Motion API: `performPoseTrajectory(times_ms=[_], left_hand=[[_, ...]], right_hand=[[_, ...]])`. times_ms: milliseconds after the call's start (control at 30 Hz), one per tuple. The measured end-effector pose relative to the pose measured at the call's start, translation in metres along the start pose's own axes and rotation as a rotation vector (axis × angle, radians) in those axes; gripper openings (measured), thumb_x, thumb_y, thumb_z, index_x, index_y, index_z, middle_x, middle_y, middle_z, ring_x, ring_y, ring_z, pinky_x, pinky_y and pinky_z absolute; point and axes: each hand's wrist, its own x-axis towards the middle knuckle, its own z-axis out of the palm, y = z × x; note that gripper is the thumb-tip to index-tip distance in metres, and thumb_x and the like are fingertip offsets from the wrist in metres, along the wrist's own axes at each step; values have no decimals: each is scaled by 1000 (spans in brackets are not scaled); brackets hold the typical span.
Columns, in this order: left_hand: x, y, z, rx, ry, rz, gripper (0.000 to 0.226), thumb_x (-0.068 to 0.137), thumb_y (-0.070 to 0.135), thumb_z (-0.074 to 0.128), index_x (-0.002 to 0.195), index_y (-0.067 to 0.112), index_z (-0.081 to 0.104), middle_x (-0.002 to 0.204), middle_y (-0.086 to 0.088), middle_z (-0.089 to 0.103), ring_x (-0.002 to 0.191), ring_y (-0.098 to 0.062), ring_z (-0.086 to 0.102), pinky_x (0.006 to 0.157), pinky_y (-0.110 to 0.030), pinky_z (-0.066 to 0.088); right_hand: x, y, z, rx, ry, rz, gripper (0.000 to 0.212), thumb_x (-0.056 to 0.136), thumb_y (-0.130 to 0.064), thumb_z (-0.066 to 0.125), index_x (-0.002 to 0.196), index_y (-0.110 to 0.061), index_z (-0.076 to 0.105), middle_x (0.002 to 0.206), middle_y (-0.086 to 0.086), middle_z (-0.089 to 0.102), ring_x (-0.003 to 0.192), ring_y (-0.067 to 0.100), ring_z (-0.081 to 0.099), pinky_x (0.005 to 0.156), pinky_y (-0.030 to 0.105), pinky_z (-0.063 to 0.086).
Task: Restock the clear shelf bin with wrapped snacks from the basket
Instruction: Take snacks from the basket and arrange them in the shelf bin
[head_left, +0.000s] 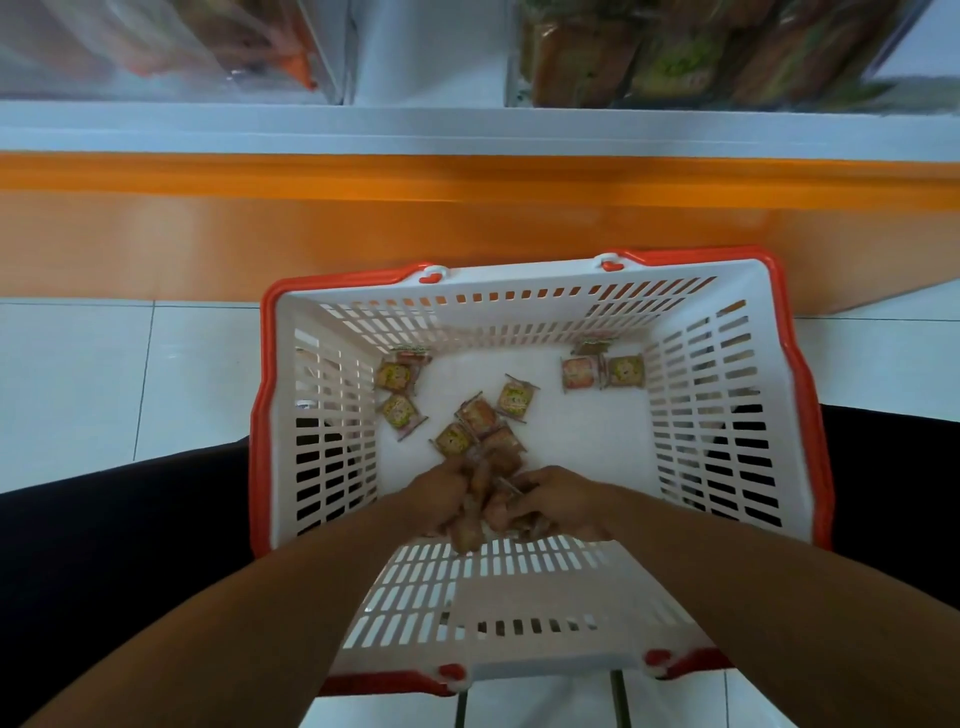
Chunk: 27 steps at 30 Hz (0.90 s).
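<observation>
A white slotted basket with an orange rim stands on the floor below me. Several small wrapped snacks lie loose on its bottom, some near the far corners. Both hands are down inside the near end. My left hand and my right hand are pressed together, their fingers curled round a bunch of wrapped snacks between them. The clear shelf bin at the top right holds packed wrapped snacks.
A white shelf ledge and an orange base panel run across above the basket. Another clear bin sits at the top left. My dark-clothed legs flank the basket on white floor tiles.
</observation>
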Motion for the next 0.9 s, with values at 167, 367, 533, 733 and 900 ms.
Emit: performPoseTrajectory(times_ms=[167, 367, 533, 733, 900], left_hand=[[-11, 14, -7, -337, -199, -159, 76, 77, 80, 58, 119, 17, 67, 122, -12, 63, 114, -33, 62, 93, -47, 56], [-40, 51, -23, -265, -311, 35, 49, 80, 50, 71, 117, 17, 73, 120, -9, 71, 91, -26, 68, 77, -36, 55], [-96, 94, -36, -481, -541, 322, 43, 86, 37, 64, 119, 11, 72, 113, -19, 70, 96, -34, 67, 81, -43, 55], [-188, 160, -44, -513, -547, 468, 32, 61, 36, 79, 88, 18, 80, 84, -8, 69, 60, -18, 61, 48, -21, 44], [-276, 202, -50, -376, -395, 526, 27, 74, 30, 73, 89, 8, 74, 80, -8, 62, 56, -20, 56, 34, -18, 36]], right_hand=[[-8, -19, -2, 55, -30, 8, 36, 78, -12, 81, 112, -16, 69, 112, 13, 73, 102, 30, 71, 77, 38, 60], [-64, -74, -18, -73, -17, -74, 43, 79, -16, 83, 119, -14, 69, 110, 10, 74, 96, 27, 73, 74, 36, 59], [-156, -139, -14, -164, -46, -243, 31, 88, -19, 74, 118, -19, 67, 99, 0, 76, 87, 13, 74, 66, 27, 58], [-262, -176, 10, -245, 155, -514, 29, 85, -18, 77, 109, -27, 64, 106, 0, 76, 100, 14, 71, 83, 28, 58], [-345, -196, 16, -514, 255, -732, 59, 80, -31, 78, 135, -24, 56, 136, -11, 59, 124, 5, 55, 107, 29, 42]])
